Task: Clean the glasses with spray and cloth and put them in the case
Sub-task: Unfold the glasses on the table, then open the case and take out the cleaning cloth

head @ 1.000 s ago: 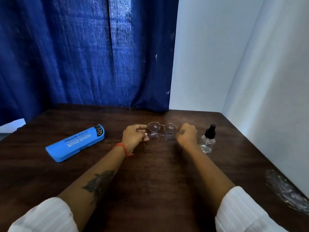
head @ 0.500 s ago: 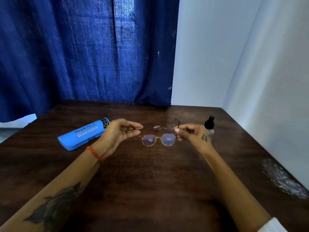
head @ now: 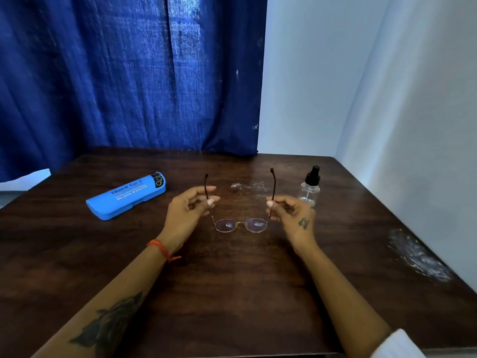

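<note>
Glasses [head: 240, 225] held mid-frame, my left hand [head: 186, 212] and right hand [head: 291, 212] each pinching one open temple; cleaning not started, so I judge one hand must free itself for the spray bottle [head: 310, 188] right of centre.

Holding glasses [head: 241, 224] open by both temples, left hand [head: 187, 211] and right hand [head: 293, 215], mid-table [head: 232, 293], case [head: 126, 198] left, spray bottle [head: 310, 187] right.

Plain indoor room, dark wooden table [head: 232, 293], blue curtain [head: 129, 73], bare white walls [head: 361, 86]
</note>
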Demonstrator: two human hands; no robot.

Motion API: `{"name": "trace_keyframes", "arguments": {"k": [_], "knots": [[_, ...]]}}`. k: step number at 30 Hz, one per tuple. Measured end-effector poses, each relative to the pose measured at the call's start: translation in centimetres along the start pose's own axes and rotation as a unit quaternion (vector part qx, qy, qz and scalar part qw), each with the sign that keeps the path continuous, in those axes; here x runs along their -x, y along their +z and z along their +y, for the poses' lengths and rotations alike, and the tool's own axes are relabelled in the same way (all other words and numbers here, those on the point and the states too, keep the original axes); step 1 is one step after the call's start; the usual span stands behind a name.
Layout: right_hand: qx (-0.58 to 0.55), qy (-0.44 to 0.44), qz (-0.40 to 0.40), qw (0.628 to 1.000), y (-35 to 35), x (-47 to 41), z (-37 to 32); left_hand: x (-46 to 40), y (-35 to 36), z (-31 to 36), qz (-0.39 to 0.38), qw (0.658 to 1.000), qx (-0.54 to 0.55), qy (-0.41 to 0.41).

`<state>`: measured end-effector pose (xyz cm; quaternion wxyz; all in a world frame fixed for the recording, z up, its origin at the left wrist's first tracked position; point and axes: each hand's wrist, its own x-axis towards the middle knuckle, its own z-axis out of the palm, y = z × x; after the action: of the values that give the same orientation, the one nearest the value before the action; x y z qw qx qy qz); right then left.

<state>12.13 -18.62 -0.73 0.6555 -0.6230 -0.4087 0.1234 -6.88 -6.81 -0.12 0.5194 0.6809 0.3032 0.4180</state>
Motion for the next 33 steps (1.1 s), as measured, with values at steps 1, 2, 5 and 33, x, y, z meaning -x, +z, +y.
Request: {"name": "trace_keyframes", "arguments": {"k": [1,2,5,33], "knots": [[0.008,-0.003,0.003,1.000,0.0,0.0,0.1,0.2,0.1,-0.3,0.002,1.000,0.004,-0.005],[0.015,-0.003,0.004,1.000,0.1,0.0,0.3,0.4,0.3,-0.7,0.004,1.000,0.005,-0.010],[0.030,0.009,0.002,1.000,0.2,-0.1,0.5,0.8,0.4,-1.4,0.003,1.000,-0.016,-0.013],[0.273,-0.335,-0.226,0.873,17.0,4.9,-7.4,1.4,-16.7,-4.6,0.192,0.876,-0.441,-0.040]]}}
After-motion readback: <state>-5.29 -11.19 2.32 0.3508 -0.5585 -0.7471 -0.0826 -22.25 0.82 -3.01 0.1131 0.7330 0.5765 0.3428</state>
